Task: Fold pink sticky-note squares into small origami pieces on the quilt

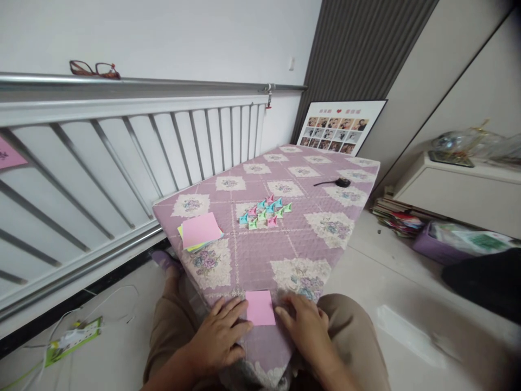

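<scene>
A small pink sheet of paper (260, 308) lies flat near the front edge of the table, between my hands. My left hand (222, 331) rests at its left side with the fingers stretched out, fingertips at the paper's edge. On the other side, my right hand (303, 323) is beside the paper's right edge, fingers apart and slightly bent. Farther left is a stack of coloured paper (201, 231), pink on top with yellow, green and blue edges showing. Several small folded-looking pieces (266, 212) in pink, blue and green stand grouped at the table's middle.
The table wears a purple floral cloth (260, 260). A black object with a thin tail (342, 182) lies at its far right. A white radiator (195, 141) runs along the left. A power strip (75, 342) with cables is on the floor; a purple bin (439, 243) stands right.
</scene>
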Demonstrator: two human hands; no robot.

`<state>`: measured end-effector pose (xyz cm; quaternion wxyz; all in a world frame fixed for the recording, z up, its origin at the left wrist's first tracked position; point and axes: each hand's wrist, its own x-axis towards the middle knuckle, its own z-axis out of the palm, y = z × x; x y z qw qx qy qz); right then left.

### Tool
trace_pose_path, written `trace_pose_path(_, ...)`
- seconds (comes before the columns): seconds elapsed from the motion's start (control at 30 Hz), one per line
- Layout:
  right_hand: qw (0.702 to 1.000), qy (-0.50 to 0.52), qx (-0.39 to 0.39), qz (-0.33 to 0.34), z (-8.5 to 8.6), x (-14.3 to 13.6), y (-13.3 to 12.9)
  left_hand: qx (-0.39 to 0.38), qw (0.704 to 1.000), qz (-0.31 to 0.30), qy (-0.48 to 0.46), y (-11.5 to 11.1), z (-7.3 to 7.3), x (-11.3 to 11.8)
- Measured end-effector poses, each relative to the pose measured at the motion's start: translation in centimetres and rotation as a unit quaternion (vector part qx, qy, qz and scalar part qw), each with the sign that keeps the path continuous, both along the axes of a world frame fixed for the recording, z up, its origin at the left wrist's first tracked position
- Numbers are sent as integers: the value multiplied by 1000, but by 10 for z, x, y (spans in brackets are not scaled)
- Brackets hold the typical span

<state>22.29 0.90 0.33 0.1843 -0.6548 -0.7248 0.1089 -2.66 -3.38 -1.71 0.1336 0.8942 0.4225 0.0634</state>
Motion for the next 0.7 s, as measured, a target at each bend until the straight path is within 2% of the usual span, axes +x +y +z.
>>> trace_pose_path(0.03, 999, 1, 49, 14, -1, -7, -3, 3, 1000, -2, -1, 0, 0, 0)
trace_pose_path(0.1, 989, 10, 108, 98, -3, -24, -11, 13, 1000, -6, -5, 0, 0, 0)
trace_pose_path(0.17, 975, 19, 118, 187, -6, -40, -20, 21, 1000, -7, -10, 0, 0, -1)
trace_pose_path(0.23, 968, 13, 97, 229, -11, -48, -28, 21, 1000, -6, -12, 0, 0, -1)
trace_pose_path(0.33, 971, 20, 102, 215, -21, -41, -33, 20, 1000, 9, -12, -3, -4, 0)
trace_pose_path(0.5, 961, 47, 149, 229, -27, -5, -31, 33, 998, 57, -12, -13, -13, 3)
trace_pose_path(0.6, 969, 66, 139, 195, -26, 6, -27, 40, 996, 79, -20, -20, -14, 5)
trace_pose_path(0.7, 978, 83, 130, 139, -26, 5, -21, 45, 992, 104, -55, -24, -11, 9)
